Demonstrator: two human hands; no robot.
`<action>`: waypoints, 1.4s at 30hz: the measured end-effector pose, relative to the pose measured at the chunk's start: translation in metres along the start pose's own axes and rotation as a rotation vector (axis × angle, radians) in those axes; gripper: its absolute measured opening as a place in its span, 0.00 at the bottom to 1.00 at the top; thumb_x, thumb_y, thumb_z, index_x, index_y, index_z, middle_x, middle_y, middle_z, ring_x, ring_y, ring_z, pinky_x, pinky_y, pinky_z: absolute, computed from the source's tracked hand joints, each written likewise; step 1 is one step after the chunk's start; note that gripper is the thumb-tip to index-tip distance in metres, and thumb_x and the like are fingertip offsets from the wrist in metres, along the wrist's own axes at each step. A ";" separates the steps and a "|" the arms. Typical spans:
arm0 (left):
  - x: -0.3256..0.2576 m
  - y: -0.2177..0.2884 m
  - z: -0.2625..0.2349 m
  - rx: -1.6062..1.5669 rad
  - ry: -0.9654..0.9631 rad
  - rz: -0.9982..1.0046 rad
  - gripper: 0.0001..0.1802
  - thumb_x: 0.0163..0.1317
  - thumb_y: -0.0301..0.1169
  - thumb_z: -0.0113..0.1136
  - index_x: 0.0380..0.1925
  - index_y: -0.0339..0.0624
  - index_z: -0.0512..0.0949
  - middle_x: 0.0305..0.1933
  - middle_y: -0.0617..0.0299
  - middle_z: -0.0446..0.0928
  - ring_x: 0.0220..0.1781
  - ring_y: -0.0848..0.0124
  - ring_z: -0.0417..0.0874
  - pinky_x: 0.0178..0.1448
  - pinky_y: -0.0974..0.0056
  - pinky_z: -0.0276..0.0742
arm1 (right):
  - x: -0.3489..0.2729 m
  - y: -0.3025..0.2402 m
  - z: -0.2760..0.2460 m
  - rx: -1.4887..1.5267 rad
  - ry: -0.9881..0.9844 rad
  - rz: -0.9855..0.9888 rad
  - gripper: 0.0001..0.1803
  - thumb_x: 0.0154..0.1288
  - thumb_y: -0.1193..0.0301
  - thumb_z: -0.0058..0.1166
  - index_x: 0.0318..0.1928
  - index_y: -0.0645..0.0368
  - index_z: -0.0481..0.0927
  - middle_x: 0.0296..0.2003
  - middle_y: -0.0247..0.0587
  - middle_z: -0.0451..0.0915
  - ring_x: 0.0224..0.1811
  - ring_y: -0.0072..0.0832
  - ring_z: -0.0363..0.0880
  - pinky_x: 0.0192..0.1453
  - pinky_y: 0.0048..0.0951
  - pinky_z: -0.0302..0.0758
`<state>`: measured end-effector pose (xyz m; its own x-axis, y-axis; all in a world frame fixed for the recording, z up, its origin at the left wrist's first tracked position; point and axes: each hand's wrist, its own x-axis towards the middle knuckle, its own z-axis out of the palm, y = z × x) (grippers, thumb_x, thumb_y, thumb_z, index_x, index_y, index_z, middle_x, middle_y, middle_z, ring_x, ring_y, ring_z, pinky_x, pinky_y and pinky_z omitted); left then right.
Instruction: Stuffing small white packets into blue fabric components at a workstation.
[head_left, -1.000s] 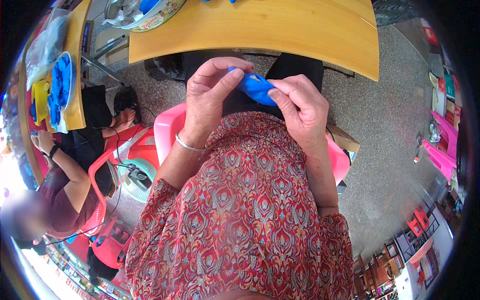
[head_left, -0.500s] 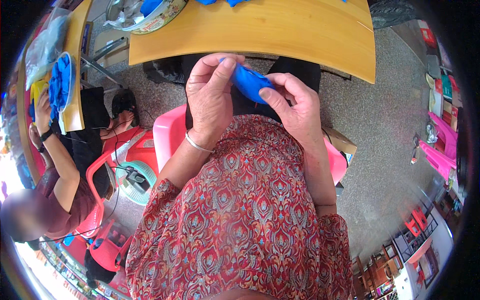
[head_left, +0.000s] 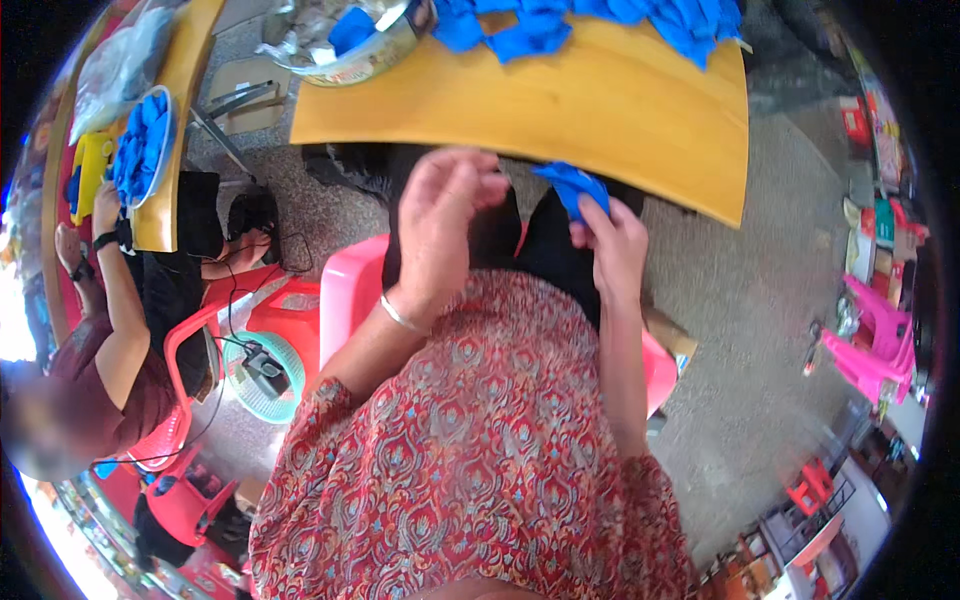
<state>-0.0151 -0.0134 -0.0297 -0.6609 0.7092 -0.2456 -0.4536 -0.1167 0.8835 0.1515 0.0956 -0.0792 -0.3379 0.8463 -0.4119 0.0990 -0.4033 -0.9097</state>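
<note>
At your twelve o'clock is a wooden table (head_left: 560,110). On it, a round tin (head_left: 372,68) sits at eleven, and blue pieces (head_left: 530,38) spread along the far part from twelve to one. At your ten o'clock, a second table (head_left: 155,230) carries a bowl (head_left: 171,130) and a plastic bag (head_left: 120,72).

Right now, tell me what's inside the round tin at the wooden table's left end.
The tin holds a blue piece and crumpled pale plastic-like material. Whatever lies beneath them is covered, and the picture's top edge cuts off the far side.
</note>
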 end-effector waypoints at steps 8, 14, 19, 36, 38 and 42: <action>-0.014 -0.015 -0.008 -0.135 -0.025 -0.112 0.09 0.69 0.29 0.52 0.45 0.37 0.73 0.43 0.58 0.79 0.39 0.73 0.80 0.47 0.68 0.76 | -0.005 -0.006 -0.008 0.156 -0.023 0.051 0.13 0.63 0.67 0.60 0.39 0.65 0.80 0.27 0.38 0.79 0.20 0.21 0.74 0.25 0.23 0.72; -0.010 -0.024 -0.011 -0.107 -0.053 -0.188 0.11 0.69 0.29 0.53 0.48 0.37 0.72 0.45 0.57 0.78 0.43 0.72 0.80 0.49 0.67 0.77 | 0.001 -0.003 0.002 0.005 0.070 0.015 0.11 0.61 0.66 0.62 0.35 0.62 0.80 0.27 0.35 0.80 0.21 0.18 0.76 0.24 0.19 0.71; -0.013 -0.024 -0.004 0.054 -0.148 -0.285 0.25 0.67 0.37 0.57 0.59 0.35 0.67 0.55 0.55 0.75 0.53 0.70 0.77 0.57 0.66 0.72 | -0.021 -0.011 0.019 0.197 -0.063 0.028 0.12 0.63 0.66 0.61 0.38 0.64 0.79 0.28 0.36 0.80 0.23 0.19 0.76 0.27 0.20 0.73; -0.022 -0.003 0.005 0.075 -0.299 -0.362 0.17 0.65 0.32 0.60 0.49 0.32 0.75 0.42 0.62 0.80 0.41 0.78 0.78 0.47 0.70 0.76 | -0.024 -0.055 0.029 -0.275 -0.133 -0.544 0.12 0.61 0.71 0.62 0.42 0.66 0.81 0.31 0.32 0.81 0.32 0.17 0.77 0.39 0.21 0.75; -0.023 -0.002 0.003 0.112 -0.315 -0.365 0.17 0.65 0.32 0.60 0.49 0.32 0.75 0.42 0.62 0.80 0.41 0.78 0.78 0.46 0.70 0.76 | -0.017 -0.056 0.035 -0.250 -0.343 -0.352 0.10 0.59 0.71 0.64 0.37 0.65 0.82 0.29 0.33 0.81 0.30 0.16 0.76 0.36 0.20 0.73; -0.025 -0.001 0.001 0.159 -0.396 -0.325 0.17 0.65 0.34 0.60 0.48 0.32 0.76 0.40 0.62 0.80 0.39 0.78 0.79 0.44 0.71 0.77 | -0.015 -0.040 0.037 0.251 -0.302 -0.052 0.07 0.58 0.70 0.62 0.31 0.62 0.83 0.27 0.34 0.80 0.27 0.17 0.74 0.35 0.18 0.68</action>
<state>0.0027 -0.0306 -0.0239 -0.2114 0.9030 -0.3741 -0.4809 0.2371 0.8441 0.1183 0.0865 -0.0348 -0.6004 0.7421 -0.2979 -0.1448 -0.4673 -0.8721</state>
